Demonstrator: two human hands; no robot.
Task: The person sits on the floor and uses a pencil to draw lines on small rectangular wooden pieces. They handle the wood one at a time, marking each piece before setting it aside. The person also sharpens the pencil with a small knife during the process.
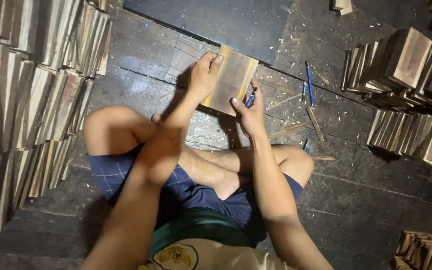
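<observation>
Sat cross-legged on the dark, dusty plank floor [366,190]. Held up a flat, square piece of brown wood with pale yellow edges [233,77], just above the floor and out in front of the knees.

Gripped its top left side with the left hand [205,75], thumb over the top edge and fingers curled behind. Pinched its lower right corner with the right hand [248,112], thumb pressed on the face. Tucked a thin blue pen [250,99] into that same right hand, with its end close by the wood's right edge. So both hands closed: the left on the wood alone, the right on the wood and the pen together.

Seemed to be the looking-over and marking step: face of the wood turned up to the eyes, pen ready in the hand but not yet touching the face, as far as could be told. For a mark, called for a firm left-hand hold, a right thumb let off the corner, and the pen tip set down gently on the face.

Around the spot: two more blue pens [309,80] and thin wood chips lying on the floor at the right, tall stacks of the same flat wood pieces [406,65] farther right, more rows of wood pieces [36,90] standing at the left, and a big dark flat board [216,20] lying just past the hands.
</observation>
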